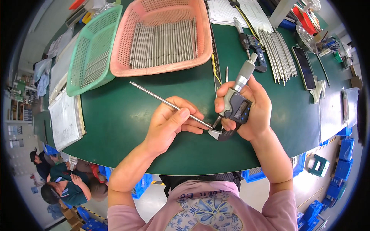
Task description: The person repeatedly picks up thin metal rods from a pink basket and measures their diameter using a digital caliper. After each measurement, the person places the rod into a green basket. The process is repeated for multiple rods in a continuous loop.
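My left hand point(168, 122) pinches a slim steel rod point(154, 95) between thumb and fingers, slanting from far left to near right. The rod's near end lies at the measuring gap of a digital micrometer point(236, 103); whether both jaws touch it I cannot tell. Wrapped round the micrometer's frame is my right hand point(256, 109), with its thimble pointing up and away. Beyond my hands, a pink perforated basket point(162, 71) holds many similar rods in a row. One short rod end point(226, 73) shows just behind the micrometer.
Left of the pink basket stands a green basket point(73, 86) with more rods. Papers point(67, 119) lie at the left edge. At the right are a second micrometer point(256, 52), a bundle of rods point(277, 56) and a phone point(303, 67). Two people point(67, 184) sit at lower left.
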Available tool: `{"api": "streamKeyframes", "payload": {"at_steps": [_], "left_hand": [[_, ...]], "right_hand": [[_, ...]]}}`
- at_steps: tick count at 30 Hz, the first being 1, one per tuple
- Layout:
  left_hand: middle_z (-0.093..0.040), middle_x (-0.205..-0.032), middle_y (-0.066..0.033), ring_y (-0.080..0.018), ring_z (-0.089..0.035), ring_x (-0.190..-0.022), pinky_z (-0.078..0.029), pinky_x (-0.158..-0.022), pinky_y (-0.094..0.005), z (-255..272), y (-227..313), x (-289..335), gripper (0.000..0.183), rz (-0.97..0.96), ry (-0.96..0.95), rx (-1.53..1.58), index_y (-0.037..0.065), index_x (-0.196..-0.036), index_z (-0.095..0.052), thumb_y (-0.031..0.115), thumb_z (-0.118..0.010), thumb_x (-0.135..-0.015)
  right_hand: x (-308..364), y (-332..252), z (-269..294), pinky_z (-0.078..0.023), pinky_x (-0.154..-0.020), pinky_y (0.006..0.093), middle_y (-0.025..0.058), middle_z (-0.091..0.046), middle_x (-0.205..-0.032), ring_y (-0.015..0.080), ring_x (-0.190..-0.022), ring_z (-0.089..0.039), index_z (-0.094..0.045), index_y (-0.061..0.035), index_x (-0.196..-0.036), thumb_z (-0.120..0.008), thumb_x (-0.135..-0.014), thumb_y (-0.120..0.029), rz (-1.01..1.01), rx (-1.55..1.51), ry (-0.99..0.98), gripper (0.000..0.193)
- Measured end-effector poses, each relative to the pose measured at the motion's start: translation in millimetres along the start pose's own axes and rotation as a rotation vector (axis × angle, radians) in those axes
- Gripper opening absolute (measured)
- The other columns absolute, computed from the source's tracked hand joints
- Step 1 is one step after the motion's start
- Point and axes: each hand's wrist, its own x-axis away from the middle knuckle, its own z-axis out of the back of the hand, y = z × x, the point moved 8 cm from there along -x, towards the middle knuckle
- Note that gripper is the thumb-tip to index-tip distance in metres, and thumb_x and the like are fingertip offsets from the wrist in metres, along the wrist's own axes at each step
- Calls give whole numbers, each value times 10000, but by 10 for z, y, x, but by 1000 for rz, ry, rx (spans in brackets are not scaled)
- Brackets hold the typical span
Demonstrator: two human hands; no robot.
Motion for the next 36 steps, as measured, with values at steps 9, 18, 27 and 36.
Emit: {"api": "streamKeyframes", "payload": {"at_steps": [9, 18, 27, 36], "left_hand": [[-518, -945, -158, -241, -599, -827, -536, -708, -342, -22, 22, -30, 172, -57, 3, -96, -16, -934, -443, 152, -449, -893], [-527, -937, -158, -214, -587, -838, -532, -717, -332, -22, 31, -31, 176, -89, -16, -125, -9, -932, -451, 162, -449, -894], [-540, -943, -154, -225, -590, -844, -537, -704, -335, -42, 21, -26, 177, -69, 7, -113, 1, -979, -422, 88, -507, -850], [-543, -924, -149, -219, -595, -821, -547, -673, -321, -28, 30, -32, 183, -102, 18, -103, 1, -958, -421, 34, -537, -821]], "right_hand": [[-18, 10, 40, -378, -384, 236, 154, -572, -695, 159, -390, -451, -525, 35, -889, -195, -851, -545, -9, -30, 18, 668], [-16, -8, 42, -384, -377, 239, 135, -576, -661, 150, -379, -460, -538, 20, -837, -286, -836, -557, 17, -4, 53, 630], [-19, 10, 87, -375, -368, 232, 107, -572, -633, 142, -369, -450, -541, -7, -795, -359, -814, -579, 15, 106, 102, 600], [-20, 10, 70, -397, -363, 241, 144, -564, -671, 176, -376, -454, -548, 7, -853, -255, -800, -624, 12, 35, 61, 698]]}}
